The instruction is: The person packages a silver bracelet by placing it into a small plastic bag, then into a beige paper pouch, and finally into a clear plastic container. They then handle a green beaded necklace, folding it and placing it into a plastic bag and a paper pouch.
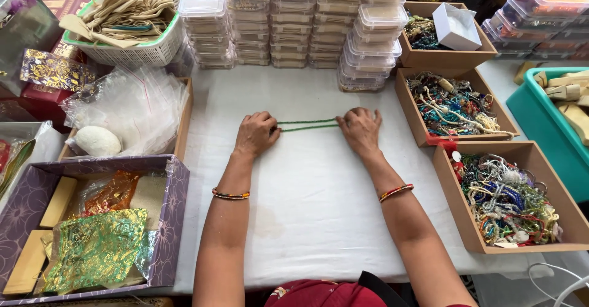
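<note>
- Green bead strand (308, 124) lies stretched left to right on the white cloth (307, 221), doubled into two thin parallel lines, between the two hands at the far middle of the table.
- Left hand (256, 133) sits at the strand's left end, fingers curled down over it; it pinches that end against the cloth, knuckles up, thumb tucked toward the beads.
- Right hand (361, 129) sits at the strand's right end, palm down, fingers bent and bunched on the beads; it grips that end likewise.
- The strand runs taut and nearly level, both ends hidden under the fingers.
- Both forearms come in from the near edge and angle inward toward each other, wrists flat and low over the cloth.
- Left wrist carries an orange and dark beaded bangle (231, 194); right wrist carries a red and gold bangle (396, 191).
- Far of the hands: stacks of clear plastic lidded boxes (307, 25), well apart from the strand.
- Right of the right hand: three brown cardboard trays; the middle tray (408, 107) and the near tray (457, 215) hold tangled mixed bead strings.
- Left of the left hand: a pile of clear plastic bags (132, 104), and nearer, a purple patterned box (175, 221) with green and orange foil pouches.
- Far left: a white mesh basket (144, 54) of beige cloth pieces.
</note>
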